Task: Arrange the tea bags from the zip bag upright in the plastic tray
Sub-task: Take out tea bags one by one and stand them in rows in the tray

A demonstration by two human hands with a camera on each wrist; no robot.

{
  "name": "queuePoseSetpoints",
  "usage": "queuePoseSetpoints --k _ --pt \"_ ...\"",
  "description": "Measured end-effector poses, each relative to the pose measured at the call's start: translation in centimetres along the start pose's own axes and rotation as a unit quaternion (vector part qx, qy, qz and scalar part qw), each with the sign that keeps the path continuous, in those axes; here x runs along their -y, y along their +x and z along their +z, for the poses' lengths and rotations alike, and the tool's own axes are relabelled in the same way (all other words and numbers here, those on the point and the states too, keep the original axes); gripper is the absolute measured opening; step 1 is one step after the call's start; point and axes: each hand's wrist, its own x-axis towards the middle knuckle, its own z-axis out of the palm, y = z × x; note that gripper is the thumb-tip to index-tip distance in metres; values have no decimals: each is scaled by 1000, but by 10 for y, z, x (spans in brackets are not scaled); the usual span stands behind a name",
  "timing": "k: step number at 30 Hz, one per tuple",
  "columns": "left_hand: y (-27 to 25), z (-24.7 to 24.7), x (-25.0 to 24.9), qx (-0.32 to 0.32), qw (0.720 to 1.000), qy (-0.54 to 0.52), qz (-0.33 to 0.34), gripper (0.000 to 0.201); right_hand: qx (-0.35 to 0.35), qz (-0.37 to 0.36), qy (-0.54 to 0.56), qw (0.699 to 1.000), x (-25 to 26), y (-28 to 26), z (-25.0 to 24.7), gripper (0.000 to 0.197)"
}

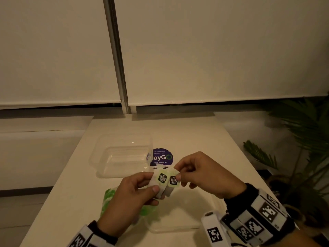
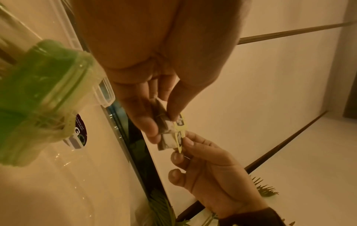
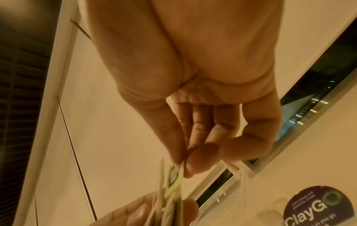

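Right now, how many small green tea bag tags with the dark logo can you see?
2, side by side above the table: left tag held by left hand, right tag pinched by right hand. More may sit hidden behind.

Two tea bags (image 1: 166, 181) with green-edged black labels are held side by side just in front of the clear plastic tray (image 1: 122, 155); the zip bag (image 1: 114, 198), green inside, lies nearer still.
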Motion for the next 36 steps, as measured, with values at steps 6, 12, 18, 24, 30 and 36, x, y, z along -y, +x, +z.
queuePoseSetpoints --k 6,12,18,24,30,36 --pt "0 3 2 3 999 -47 0 48 -7 -16 12 1000 4 3 7 10" --pt "4 4 -1 1 999 -25 28 33 0 -25 38 999 7 6 9 10" --pt "4 11 -3 -14 999 0 37 22 5 -34 33 999 9 6 7 18" --pt "3 16 -7 0 999 33 36 26 -3 -46 -48 998 -2 15 2 12" --pt "-4 10 -2 -50 984 165 36 36 17 1 -103 995 -27 24 -30 11" --pt "-11 -2 10 -26 972 233 31 24 65 101 -305 945 -90 55 -53 17"
